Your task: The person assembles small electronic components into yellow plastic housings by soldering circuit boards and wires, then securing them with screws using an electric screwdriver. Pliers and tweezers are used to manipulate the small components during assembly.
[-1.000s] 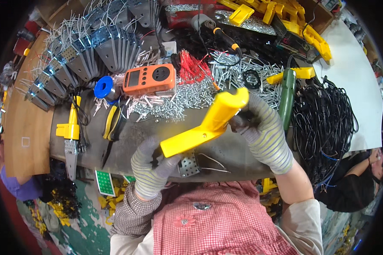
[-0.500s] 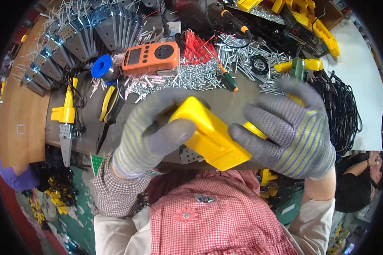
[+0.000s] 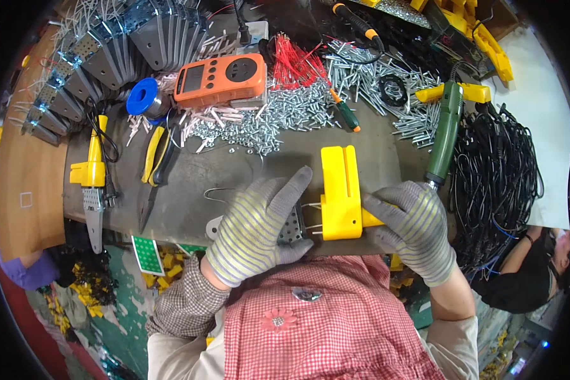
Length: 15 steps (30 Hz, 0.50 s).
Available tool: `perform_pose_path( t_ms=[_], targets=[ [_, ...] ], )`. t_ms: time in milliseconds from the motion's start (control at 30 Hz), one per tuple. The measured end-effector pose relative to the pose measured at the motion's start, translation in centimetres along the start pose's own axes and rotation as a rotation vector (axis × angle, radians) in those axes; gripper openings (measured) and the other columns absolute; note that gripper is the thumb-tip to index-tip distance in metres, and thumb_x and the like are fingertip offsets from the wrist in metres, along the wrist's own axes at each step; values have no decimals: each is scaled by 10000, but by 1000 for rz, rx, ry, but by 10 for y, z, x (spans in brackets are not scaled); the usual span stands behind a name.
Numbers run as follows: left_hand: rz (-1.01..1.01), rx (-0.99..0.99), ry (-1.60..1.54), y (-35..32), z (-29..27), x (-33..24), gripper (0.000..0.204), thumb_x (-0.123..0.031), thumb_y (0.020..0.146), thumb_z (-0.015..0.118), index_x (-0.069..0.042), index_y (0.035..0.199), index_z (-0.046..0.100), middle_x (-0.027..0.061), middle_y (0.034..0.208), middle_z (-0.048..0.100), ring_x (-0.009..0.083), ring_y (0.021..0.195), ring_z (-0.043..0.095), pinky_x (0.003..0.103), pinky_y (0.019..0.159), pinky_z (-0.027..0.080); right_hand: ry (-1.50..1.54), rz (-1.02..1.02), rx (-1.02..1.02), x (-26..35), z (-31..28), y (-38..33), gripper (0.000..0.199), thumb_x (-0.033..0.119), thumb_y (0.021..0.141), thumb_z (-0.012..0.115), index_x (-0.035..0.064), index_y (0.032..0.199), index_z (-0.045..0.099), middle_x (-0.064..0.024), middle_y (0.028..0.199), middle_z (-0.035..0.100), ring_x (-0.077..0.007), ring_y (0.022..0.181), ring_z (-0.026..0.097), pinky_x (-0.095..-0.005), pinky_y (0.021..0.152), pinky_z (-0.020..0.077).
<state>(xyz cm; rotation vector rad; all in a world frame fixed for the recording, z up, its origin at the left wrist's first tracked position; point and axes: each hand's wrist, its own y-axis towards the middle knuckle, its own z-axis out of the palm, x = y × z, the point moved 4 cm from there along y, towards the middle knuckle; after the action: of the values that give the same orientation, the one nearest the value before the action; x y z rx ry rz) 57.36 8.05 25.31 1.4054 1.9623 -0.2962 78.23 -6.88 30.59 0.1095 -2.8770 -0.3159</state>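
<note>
Upright over the table's front edge is a yellow plastic housing (image 3: 341,196) with a grip sticking out to its right. My right hand (image 3: 415,228), in a striped grey glove, is closed on that grip. My left hand (image 3: 256,225), gloved alike, is closed over a grey metal plate (image 3: 292,229) with punched holes; its thumb and forefinger lie along the plate's two sides, and the palm hides the middle. Pale wire ends or pins (image 3: 313,232) show between plate and housing. A thin wire loop (image 3: 216,194) lies beside my left hand.
On the left lie an assembled yellow-handled tool (image 3: 95,164) and pliers (image 3: 151,174). Behind are a solder spool (image 3: 143,97), an orange meter (image 3: 221,79), loose screws (image 3: 253,126) and a screwdriver (image 3: 346,115). A green electric screwdriver (image 3: 446,130) hangs right, beside black cables (image 3: 494,171).
The yellow housing has been turned upright and is now only in my right hand. My left hand has left it and moved down onto the metal plate. The green electric screwdriver is now uncovered.
</note>
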Motion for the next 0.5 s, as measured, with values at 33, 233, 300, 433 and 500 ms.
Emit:
perform_pose_path(
  t_ms=[33,233,300,433,500],
  targets=[
    [20,-28,13,1,-2,-2,1155,-340,634,961,-65,1630,446,191,1307,657,402,1177,639,511,1076,488,-21,-27,-11,1,-3,5,401,190,785,811,158,1183,777,-1,976,700,-219,814,654,-416,736,523],
    [72,-43,-11,2,-8,-5,1135,-219,667,944,-42,1641,390,201,1232,656,432,1079,643,530,953,531,-123,-133,28,11,1,24,376,191,801,823,168,1174,782,0,998,714,-214,835,668,-407,736,522],
    [72,-54,-19,0,-11,-2,1149,-216,664,949,-46,1648,380,206,1242,651,438,1089,642,533,964,531,-130,-165,22,13,6,29,379,196,805,831,171,1179,782,-1,1010,720,-217,843,672,-403,738,523],
    [7,-10,-51,-6,-15,4,1179,-217,670,961,-57,1667,352,240,1292,630,468,1136,636,541,1007,527,279,-61,17,-5,24,35,359,222,818,845,167,1166,780,-43,1036,730,-263,893,699,-427,754,542],
    [33,-18,-71,-5,-17,5,1176,-210,684,962,-67,1675,346,263,1326,615,485,1170,631,545,1025,525,436,-31,17,-12,26,39,355,244,821,849,165,1159,777,-59,1044,731,-281,907,707,-441,756,548]
  ],
)
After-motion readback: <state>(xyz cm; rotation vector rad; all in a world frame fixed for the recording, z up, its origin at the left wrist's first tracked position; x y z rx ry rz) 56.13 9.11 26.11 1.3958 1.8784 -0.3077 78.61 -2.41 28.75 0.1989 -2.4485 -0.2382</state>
